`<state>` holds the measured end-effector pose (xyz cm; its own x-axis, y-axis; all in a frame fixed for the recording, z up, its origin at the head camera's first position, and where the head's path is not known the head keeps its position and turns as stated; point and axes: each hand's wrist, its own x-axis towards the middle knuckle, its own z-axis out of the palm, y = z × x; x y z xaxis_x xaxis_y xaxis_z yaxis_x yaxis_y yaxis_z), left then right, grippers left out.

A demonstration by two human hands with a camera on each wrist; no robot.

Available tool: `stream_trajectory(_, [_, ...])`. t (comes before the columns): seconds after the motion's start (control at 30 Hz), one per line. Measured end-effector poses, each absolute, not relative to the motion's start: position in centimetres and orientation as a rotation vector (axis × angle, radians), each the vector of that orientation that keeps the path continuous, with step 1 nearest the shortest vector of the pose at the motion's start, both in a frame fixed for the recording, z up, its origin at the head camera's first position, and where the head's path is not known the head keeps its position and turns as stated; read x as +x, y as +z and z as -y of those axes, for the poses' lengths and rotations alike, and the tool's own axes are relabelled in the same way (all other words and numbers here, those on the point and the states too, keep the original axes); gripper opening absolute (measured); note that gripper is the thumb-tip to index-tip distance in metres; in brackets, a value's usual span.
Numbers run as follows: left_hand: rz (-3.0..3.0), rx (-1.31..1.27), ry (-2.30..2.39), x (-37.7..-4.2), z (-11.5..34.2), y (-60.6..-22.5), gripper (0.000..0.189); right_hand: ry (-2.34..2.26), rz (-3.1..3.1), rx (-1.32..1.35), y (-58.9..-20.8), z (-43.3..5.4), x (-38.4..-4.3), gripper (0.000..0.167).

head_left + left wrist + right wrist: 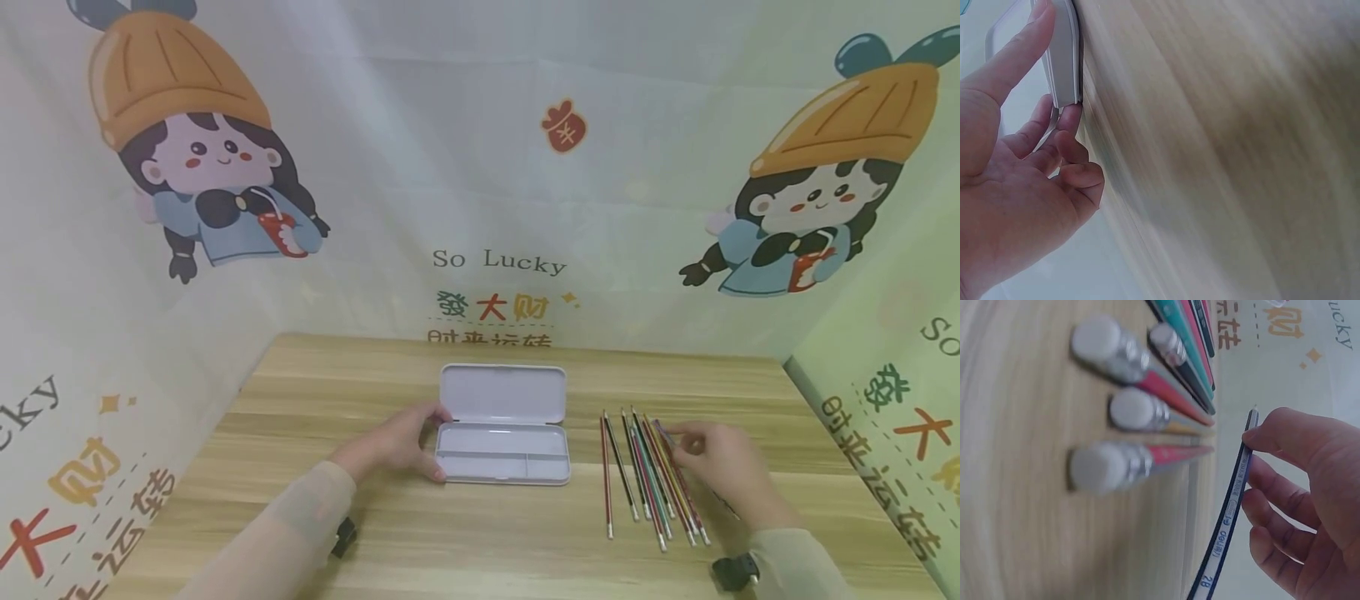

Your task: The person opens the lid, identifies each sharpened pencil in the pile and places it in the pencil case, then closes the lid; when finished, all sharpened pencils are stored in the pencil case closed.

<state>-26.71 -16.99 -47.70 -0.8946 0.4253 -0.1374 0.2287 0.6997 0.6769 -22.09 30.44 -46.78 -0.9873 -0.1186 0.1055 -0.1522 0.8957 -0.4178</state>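
Observation:
An open white pencil case [480, 465] lies on the table, its lid [502, 393] tipped back and its lower tray split into compartments with nothing in them. My left hand [397, 442] grips the left end of the case, thumb at the front corner and fingers at the back near the hinge. In the right wrist view, my right hand [1310, 487] pinches a dark blue and white pencil [1225, 519] marked 2B between thumb and fingers. That pencil slants beside a loose bundle of pencils [649, 487] with white erasers, which lie right of the case.
The wooden table [337, 367] is enclosed at the back and sides by a printed cloth [645, 250] with cartoon figures and lettering. A red pencil [606, 475] and a black pencil lie at the bundle's left side, nearest the case.

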Motion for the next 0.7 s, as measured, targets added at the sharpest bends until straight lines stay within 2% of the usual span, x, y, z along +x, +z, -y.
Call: stream_trajectory(0.7, [-2.63, 0.534, 0.987, -26.7, 17.1, -47.8, 0.082, 0.719, 2.903, 0.331, -46.6, -25.9, -22.7, 0.016])
